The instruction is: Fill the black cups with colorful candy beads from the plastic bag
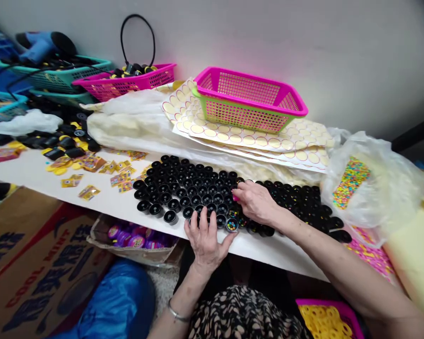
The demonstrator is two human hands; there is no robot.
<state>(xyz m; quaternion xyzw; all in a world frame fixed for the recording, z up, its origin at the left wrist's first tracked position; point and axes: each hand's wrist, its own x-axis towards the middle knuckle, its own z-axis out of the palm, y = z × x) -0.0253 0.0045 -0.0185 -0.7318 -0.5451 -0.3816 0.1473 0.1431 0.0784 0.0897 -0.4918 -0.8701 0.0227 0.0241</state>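
Observation:
Many small black round cups [169, 216] stand packed together, open side up, along the front of the white table. My left hand [207, 238] rests with fingers spread on the front cups, its thumb beside a cup with coloured candies [232, 225]. Over the cups to the right, my right hand [256, 203] is closed round a small pink piece [235, 195]; the fingers hide most of it, so its kind cannot be made out. Cups right of that hand hold some coloured bits, while those to the left show bare insides.
Behind the cups lie sticker sheets [233, 140] under stacked pink and green baskets [247, 106]. A clear bag of colourful candies [351, 183] stands at right. Small yellow packets [88, 192] lie at left. Below are a carton of purple tubs [136, 240] and a basket of yellow rings [321, 320].

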